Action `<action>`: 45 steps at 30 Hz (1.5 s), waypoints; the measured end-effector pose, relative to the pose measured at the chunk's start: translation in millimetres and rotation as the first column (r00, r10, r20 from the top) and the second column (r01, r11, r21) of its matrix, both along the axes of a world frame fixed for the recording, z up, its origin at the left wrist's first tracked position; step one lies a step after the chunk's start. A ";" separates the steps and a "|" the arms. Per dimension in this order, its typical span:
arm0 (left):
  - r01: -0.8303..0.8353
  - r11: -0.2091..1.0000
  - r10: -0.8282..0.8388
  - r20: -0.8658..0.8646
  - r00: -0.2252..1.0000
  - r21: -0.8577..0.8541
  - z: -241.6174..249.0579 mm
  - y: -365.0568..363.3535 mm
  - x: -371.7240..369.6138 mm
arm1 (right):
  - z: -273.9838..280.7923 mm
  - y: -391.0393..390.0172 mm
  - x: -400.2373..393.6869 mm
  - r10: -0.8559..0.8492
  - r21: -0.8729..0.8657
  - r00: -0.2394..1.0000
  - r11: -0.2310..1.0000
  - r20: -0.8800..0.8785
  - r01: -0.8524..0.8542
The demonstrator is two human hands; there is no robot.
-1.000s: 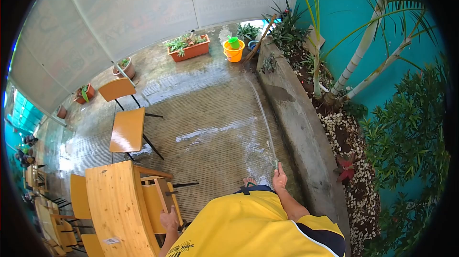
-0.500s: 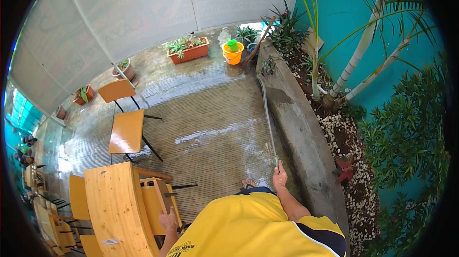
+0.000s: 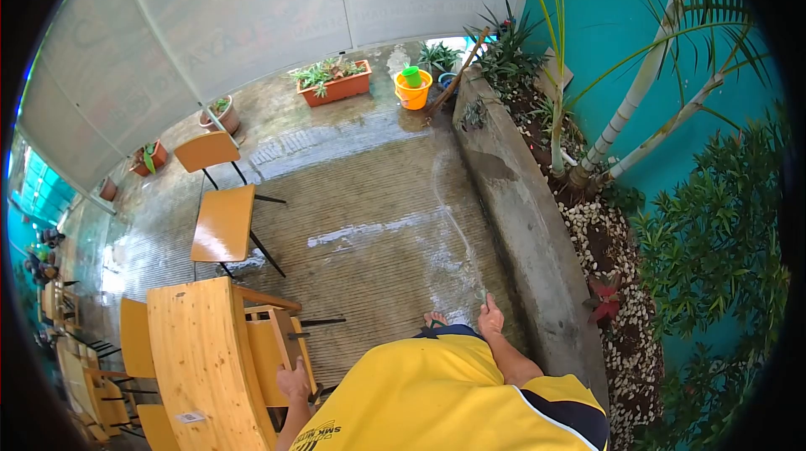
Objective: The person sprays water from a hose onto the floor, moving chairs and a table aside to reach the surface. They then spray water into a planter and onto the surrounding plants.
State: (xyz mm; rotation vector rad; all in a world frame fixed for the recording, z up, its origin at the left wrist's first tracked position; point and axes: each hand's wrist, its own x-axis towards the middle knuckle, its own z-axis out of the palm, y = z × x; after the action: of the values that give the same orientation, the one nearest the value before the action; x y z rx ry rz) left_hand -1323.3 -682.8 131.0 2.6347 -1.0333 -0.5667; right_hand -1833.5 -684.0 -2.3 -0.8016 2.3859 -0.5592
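Note:
My right hand is closed beside my right hip, around what looks like the end of a hose; most of it is hidden in the fist. A thin stream of water arcs forward from it over the wet ribbed concrete floor. At lower left, my left hand grips the edge of the backrest of a wooden chair. That chair stands against a light wooden table.
Ahead on the left stands another wooden chair. An orange bucket with a green dipper and a planter stand by the white screen. A low concrete wall borders the plant bed on my right.
The water stream has become thinner and more curved, landing nearer the middle of the floor. My right hand has dropped slightly and turned. My left hand stays on the chair.

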 end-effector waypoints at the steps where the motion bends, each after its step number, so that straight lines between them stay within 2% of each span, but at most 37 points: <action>1: 0.000 1.000 0.000 0.001 1.000 0.002 -1.4 0.2 0.5 | 1.7 0.2 -1.3 0.000 0.002 1.000 1.000 0.001 0.000; 3: 0.001 1.000 -0.001 0.024 1.000 -0.001 -1.2 -0.6 0.2 | 3.6 2.1 -4.5 -0.030 -0.147 0.999 0.988 0.044 0.036; 6: -0.013 0.999 0.012 0.039 0.999 0.041 13.0 -3.2 -8.8 | 2.4 0.4 -3.3 -0.050 -0.229 0.999 0.972 0.003 0.049; 10: -0.013 0.998 0.010 0.053 0.999 0.054 13.0 -3.3 -8.8 | 7.6 -6.3 2.8 -0.034 -0.248 0.999 0.968 0.033 0.041; 12: -0.007 1.000 0.007 0.008 1.000 0.018 14.0 -2.3 -9.2 | 13.9 -8.8 4.2 -0.047 -0.207 0.995 0.976 0.092 0.066; 24: -0.018 0.994 0.012 0.057 0.998 0.104 20.5 -5.7 -12.3 | 18.3 -24.7 6.3 -0.017 -0.320 0.998 0.947 0.067 0.037; 27: -0.001 0.996 -0.005 0.067 0.998 0.088 10.8 -3.8 -6.4 | 23.0 -30.6 8.0 -0.068 -0.297 0.991 0.950 0.117 0.101; 34: -0.008 0.997 0.004 0.051 0.999 0.073 10.2 -3.0 -5.8 | 32.0 -45.8 11.4 -0.064 -0.317 0.993 0.944 0.095 0.091; 39: -0.010 0.996 0.006 0.050 0.999 0.084 11.1 -2.3 -5.8 | 31.5 -48.0 7.9 -0.021 -0.344 0.989 0.936 0.149 0.071; 42: -0.003 0.997 0.001 0.023 1.000 0.079 8.1 -2.0 -3.1 | 32.5 -48.6 8.6 -0.053 -0.356 0.988 0.929 0.145 0.102; 45: 0.001 0.999 -0.001 0.006 1.000 0.042 3.9 -0.3 -0.9 | 32.9 -46.3 7.5 -0.024 -0.301 0.981 0.950 0.193 0.082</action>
State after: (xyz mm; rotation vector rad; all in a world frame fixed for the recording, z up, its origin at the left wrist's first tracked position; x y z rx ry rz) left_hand -1324.2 -683.1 135.0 2.6738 -1.0358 -0.5872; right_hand -1826.0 -730.3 30.6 -0.7768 2.1809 -1.0034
